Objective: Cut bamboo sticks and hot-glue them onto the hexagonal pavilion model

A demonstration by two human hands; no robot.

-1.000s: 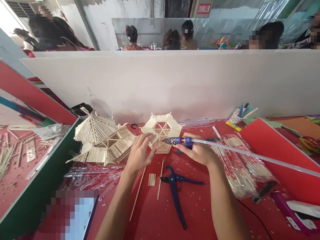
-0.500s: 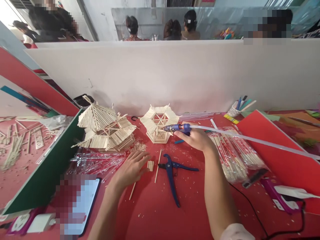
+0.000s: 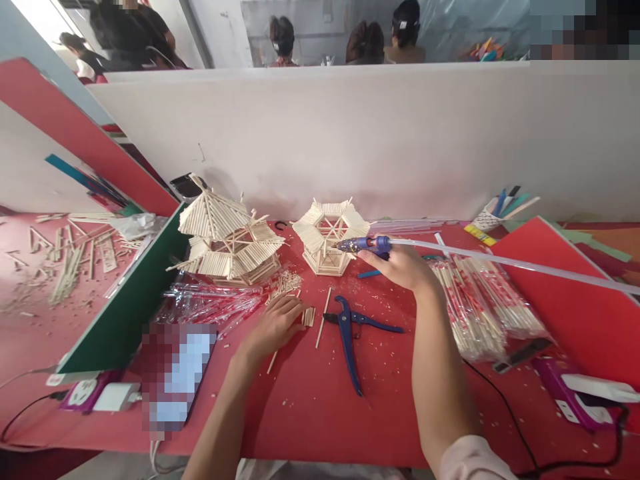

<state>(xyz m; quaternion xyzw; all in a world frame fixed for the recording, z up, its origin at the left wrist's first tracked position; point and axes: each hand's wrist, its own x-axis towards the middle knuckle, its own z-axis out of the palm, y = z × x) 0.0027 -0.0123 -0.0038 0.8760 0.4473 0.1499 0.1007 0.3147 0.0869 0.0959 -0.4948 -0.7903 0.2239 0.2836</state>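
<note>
My right hand (image 3: 406, 265) is wrapped round a blue glue gun (image 3: 367, 245), from whose back a long clear glue stick (image 3: 500, 261) runs to the right. The gun's nozzle is at the front of a hexagonal stick model (image 3: 327, 230); whether it touches, I cannot tell. Low over the table, my left hand (image 3: 280, 323) has its fingers apart, beside a small row of short sticks (image 3: 309, 317). A single thin stick (image 3: 323, 318) lies between that row and a blue-handled cutter (image 3: 345, 333). To the left stands a taller stick pavilion (image 3: 220, 220) with a pointed roof.
Packs of sticks (image 3: 470, 307) in plastic lie at right, near a red divider (image 3: 575, 300). A green divider (image 3: 120, 300) and a phone (image 3: 183, 373) are at left. A pale partition (image 3: 350, 133) closes the back. Several people sit beyond it.
The camera view has shifted, so the whole scene sits further right and higher. My right hand keeps the glue gun at the hexagonal model. My left hand has come a little nearer the short sticks.
</note>
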